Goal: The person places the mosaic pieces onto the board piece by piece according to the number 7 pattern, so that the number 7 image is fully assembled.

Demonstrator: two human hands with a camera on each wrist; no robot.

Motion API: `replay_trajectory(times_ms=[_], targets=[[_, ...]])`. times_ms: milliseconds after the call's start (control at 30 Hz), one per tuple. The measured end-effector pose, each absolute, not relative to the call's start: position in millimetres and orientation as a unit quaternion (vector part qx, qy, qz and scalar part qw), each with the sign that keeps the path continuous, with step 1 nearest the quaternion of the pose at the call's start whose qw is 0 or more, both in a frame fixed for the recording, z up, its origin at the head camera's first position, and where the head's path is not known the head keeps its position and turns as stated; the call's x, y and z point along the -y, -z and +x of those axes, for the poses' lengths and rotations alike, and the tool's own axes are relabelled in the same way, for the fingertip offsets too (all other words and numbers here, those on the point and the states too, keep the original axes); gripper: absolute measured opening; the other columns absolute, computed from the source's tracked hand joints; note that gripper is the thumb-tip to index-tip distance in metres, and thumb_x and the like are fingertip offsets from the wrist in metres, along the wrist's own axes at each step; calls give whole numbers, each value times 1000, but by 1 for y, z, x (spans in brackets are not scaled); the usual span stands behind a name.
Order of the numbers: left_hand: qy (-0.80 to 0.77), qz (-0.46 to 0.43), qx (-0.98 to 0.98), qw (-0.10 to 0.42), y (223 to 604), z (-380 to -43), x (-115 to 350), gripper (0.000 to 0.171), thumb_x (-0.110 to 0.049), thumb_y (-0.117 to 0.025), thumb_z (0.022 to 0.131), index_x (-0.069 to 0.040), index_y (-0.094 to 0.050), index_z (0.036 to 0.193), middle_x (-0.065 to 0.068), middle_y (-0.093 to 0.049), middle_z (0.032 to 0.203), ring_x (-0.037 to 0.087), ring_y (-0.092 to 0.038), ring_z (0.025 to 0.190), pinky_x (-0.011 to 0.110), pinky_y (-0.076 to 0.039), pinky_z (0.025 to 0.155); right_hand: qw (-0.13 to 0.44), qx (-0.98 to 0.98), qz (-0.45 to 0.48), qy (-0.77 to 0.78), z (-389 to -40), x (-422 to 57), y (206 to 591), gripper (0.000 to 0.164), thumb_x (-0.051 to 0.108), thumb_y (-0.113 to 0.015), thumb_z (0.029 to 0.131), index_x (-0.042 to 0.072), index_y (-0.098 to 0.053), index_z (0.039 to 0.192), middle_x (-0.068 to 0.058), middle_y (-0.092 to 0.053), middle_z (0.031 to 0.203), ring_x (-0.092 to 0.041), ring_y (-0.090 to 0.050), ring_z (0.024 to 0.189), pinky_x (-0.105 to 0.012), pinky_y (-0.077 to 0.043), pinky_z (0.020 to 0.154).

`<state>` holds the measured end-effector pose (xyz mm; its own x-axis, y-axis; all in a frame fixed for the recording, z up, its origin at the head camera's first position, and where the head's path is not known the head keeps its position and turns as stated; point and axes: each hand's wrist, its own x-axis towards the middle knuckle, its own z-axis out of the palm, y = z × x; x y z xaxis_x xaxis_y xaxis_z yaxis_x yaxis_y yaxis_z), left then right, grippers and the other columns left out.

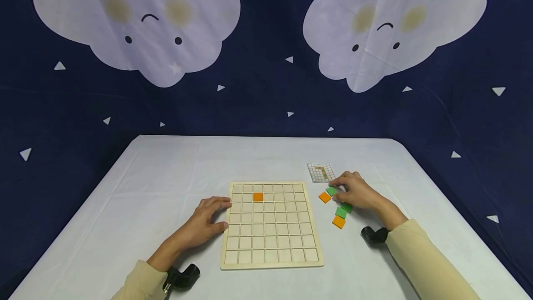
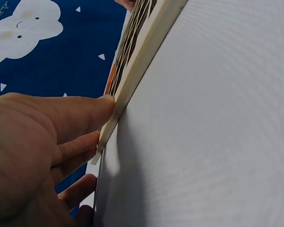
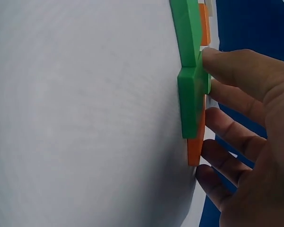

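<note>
A wooden grid board [image 1: 272,266] lies on the table with one orange tile [image 1: 258,196] in an upper cell. My left hand [image 1: 201,223] rests along the board's left edge, thumb and fingertips at its rim. In the left wrist view, the thumb [image 2: 87,113] lies against the board's side [image 2: 132,78]. My right hand [image 1: 358,191] is low over loose tiles to the board's right. Its thumb and index fingertips are right beside a green tile [image 1: 331,191]. An orange tile [image 1: 325,197] lies just left of it. Other green tiles [image 3: 191,101] show below the thumb in the right wrist view.
A small card [image 1: 320,173] printed with a coloured grid pattern lies beyond the loose tiles. Nearer me are another green tile [image 1: 341,212] and an orange tile [image 1: 339,221]. A dark blue cloth [image 1: 266,105] with clouds hangs behind the white table [image 1: 179,165].
</note>
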<state>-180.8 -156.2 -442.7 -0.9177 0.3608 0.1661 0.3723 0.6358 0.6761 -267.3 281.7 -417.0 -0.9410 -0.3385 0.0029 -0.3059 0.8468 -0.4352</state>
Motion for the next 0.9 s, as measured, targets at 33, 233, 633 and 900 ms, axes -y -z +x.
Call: replay_trajectory(times_ms=[33, 233, 633, 900], targets=[[376, -201, 905, 7, 443, -181, 156, 47, -10, -70, 81, -7, -57, 125, 5, -49, 138, 29, -36, 127, 54, -29, 103, 38, -961, -166, 219, -267, -282, 417, 39, 26, -71, 80, 11, -67, 116, -10, -58, 114, -22, -42, 98, -30, -33, 76], [375, -200, 905, 7, 442, -181, 156, 47, -11, -70, 81, -8, -57, 125, 5, -49, 138, 28, -37, 127, 54, -29, 103, 24, -962, -167, 215, -265, -284, 418, 35, 23, -71, 80, 13, -68, 113, -9, -59, 112, -21, -42, 96, -31, -34, 77], [383, -192, 904, 0, 441, -181, 156, 47, -10, -71, 80, -7, -58, 125, 5, -49, 138, 28, -36, 127, 53, -29, 104, -5, -959, -178, 222, -262, -289, 422, 28, 20, -72, 79, 11, -70, 106, -5, -62, 103, -18, -43, 91, -30, -35, 76], [388, -190, 902, -4, 442, -181, 156, 47, -9, -71, 80, -7, -58, 125, 5, -49, 138, 28, -35, 128, 54, -28, 104, -4, -959, -175, 222, -262, -290, 423, 24, 18, -72, 79, 12, -71, 103, -3, -62, 101, -17, -43, 91, -31, -36, 78]])
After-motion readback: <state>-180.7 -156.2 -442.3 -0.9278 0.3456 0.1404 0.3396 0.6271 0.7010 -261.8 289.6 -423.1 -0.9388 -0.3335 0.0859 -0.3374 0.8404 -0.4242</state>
